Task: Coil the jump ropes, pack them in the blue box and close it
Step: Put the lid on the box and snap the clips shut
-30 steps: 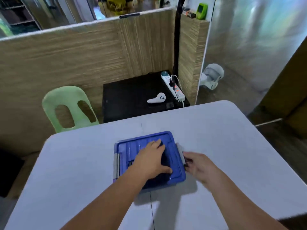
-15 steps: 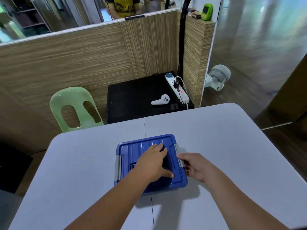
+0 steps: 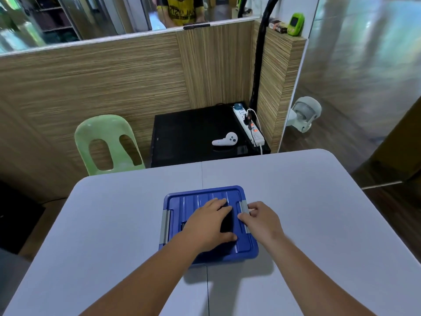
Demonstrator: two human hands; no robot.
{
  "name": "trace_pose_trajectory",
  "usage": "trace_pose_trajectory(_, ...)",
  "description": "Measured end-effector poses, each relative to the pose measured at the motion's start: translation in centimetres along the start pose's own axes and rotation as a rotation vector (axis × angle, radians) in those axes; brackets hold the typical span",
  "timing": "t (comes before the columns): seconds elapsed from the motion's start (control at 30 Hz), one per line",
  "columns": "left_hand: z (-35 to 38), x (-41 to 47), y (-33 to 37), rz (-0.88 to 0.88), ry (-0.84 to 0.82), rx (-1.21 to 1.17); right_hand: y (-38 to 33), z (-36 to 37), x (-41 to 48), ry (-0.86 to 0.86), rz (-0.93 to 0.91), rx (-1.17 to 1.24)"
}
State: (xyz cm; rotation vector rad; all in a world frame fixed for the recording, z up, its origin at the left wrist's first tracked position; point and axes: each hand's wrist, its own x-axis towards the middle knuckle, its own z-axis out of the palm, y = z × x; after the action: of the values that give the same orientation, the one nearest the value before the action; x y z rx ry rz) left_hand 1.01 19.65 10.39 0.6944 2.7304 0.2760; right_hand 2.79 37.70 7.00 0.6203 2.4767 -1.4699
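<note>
Blue lid point(image 3: 193, 201): keep weighting it with flat left hand point(image 3: 210, 221). Pinching grey latch point(image 3: 245, 207) at 3 o'clock of blue box point(image 3: 224, 258) with curled right hand point(image 3: 259, 218); snap fully down, then clip 9 o'clock latch point(image 3: 165, 224). Parked mid-bench point(image 3: 114, 224), ropes unseen. Versus a second ago: shifted right hand from box side up onto latch; left unmoved.

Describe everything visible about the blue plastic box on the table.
The blue plastic box sits flat on the pale grey table, lid on. The lid is ribbed, with rounded corners. A grey latch runs along each side: the left latch lies untouched; the right hand grips the right latch. The left hand presses flat on the lid. Contents are hidden.
</note>
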Motion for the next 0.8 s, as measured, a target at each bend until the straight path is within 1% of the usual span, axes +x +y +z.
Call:
trace_pose_trajectory(0.1, 0.7, -1.8, -2.1, -0.026, 0.129, -0.128, 0.2, -0.3, -1.3, 0.022, -0.112, -0.077)
trace_pose_trajectory(0.2, 1.6, -4.3, -4.0, -0.100, 0.233, -0.209, 0.0, -0.6, -2.8, -0.008, -0.177, -0.097)
trace_pose_trajectory(0.3, 2.5, -6.8, -5.4, -0.201, 0.305, -0.301, 0.0, -0.8, -4.7, -0.033, -0.256, -0.116)
trace_pose_trajectory(0.37, 3.2, -8.3, -6.0, -0.255, 0.336, -0.333, 0.3, -0.9, -5.7, -0.079, -0.285, -0.128)
trace_pose_trajectory(0.53, 4.5, -10.9, -6.8, -0.399, 0.310, -0.444, 1.9, 0.6, -6.8, -0.120, -0.282, -0.183)
trace_pose_trajectory(0.63, 4.7, -11.7, -6.9, -0.375, 0.312, -0.489, 2.4, 1.0, -6.9, -0.123, -0.280, -0.210)
trace_pose_trajectory(0.8, 4.7, -11.9, -7.1, -0.338, 0.304, -0.473, 2.4, 1.1, -6.9, -0.124, -0.312, -0.279)
